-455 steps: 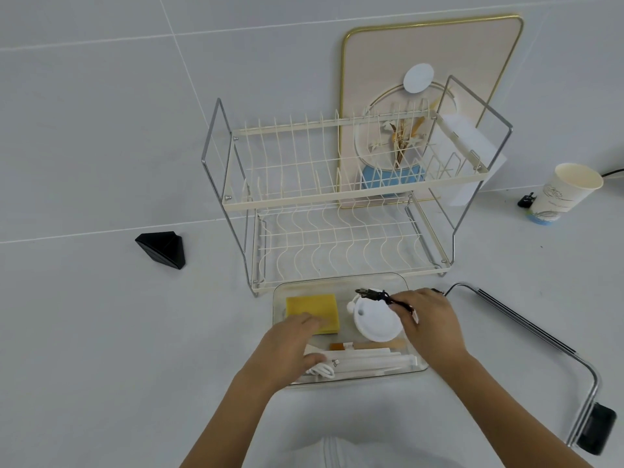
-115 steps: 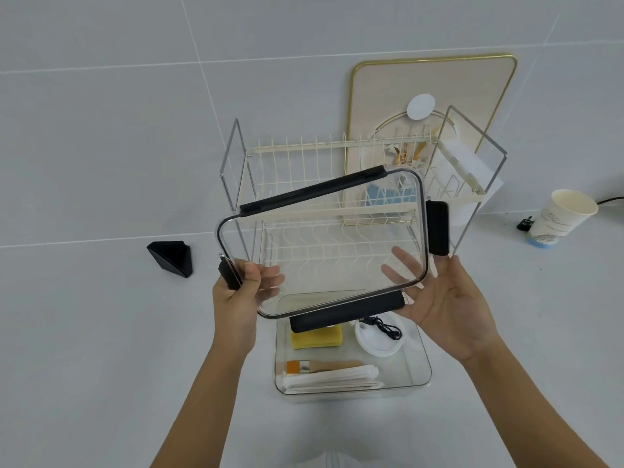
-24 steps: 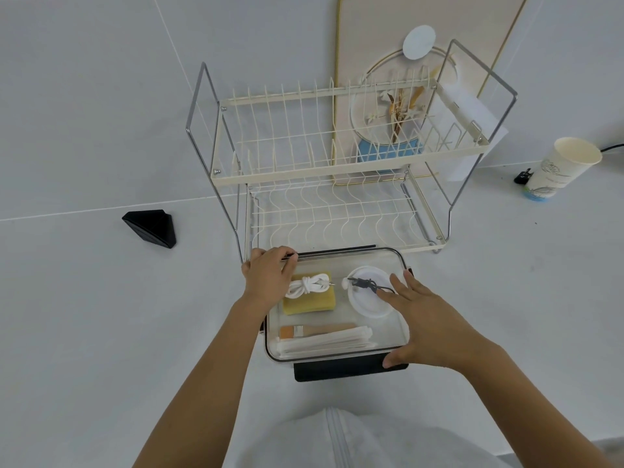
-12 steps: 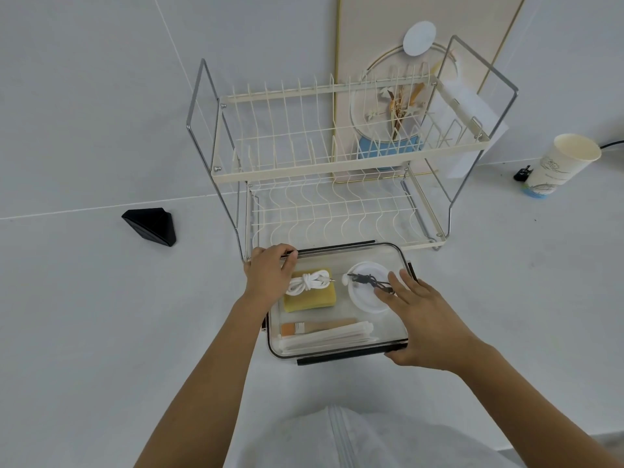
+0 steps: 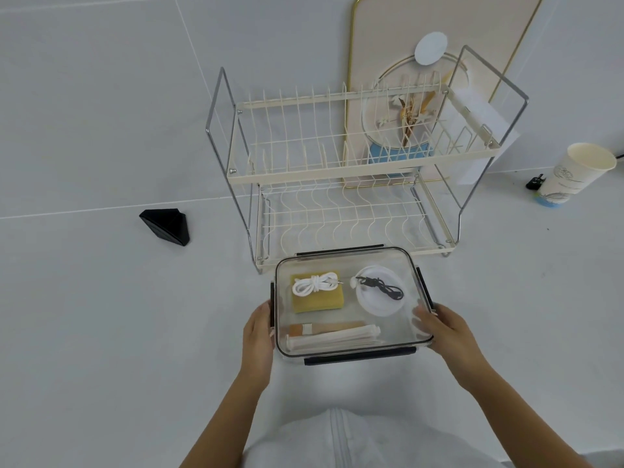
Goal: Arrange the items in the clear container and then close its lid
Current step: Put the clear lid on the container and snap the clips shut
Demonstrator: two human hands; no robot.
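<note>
The clear container point(image 5: 351, 349) sits on the white surface with its clear lid point(image 5: 347, 261) lying flat on top; black clasps run along all four edges. Through the lid I see a yellow sponge point(image 5: 319, 303) with a coiled white cord point(image 5: 315, 282) on it, a white round disc point(image 5: 378, 302) with a black cable point(image 5: 383, 287), a small brush point(image 5: 324, 328) and white folded sticks point(image 5: 334, 339). My left hand point(image 5: 258, 329) presses against the left side clasp. My right hand point(image 5: 442, 329) grips the right near corner, fingers over the lid edge.
A two-tier cream wire dish rack point(image 5: 347, 170) stands right behind the container. A gold-rimmed board point(image 5: 381, 35) leans on the wall behind it. A paper cup point(image 5: 574, 173) stands at the right, a black wedge point(image 5: 167, 226) at the left.
Both hands slid from the lid's top to its left and right sides. The near black clasp, which stuck out flat a second ago, now lies folded against the container's front.
</note>
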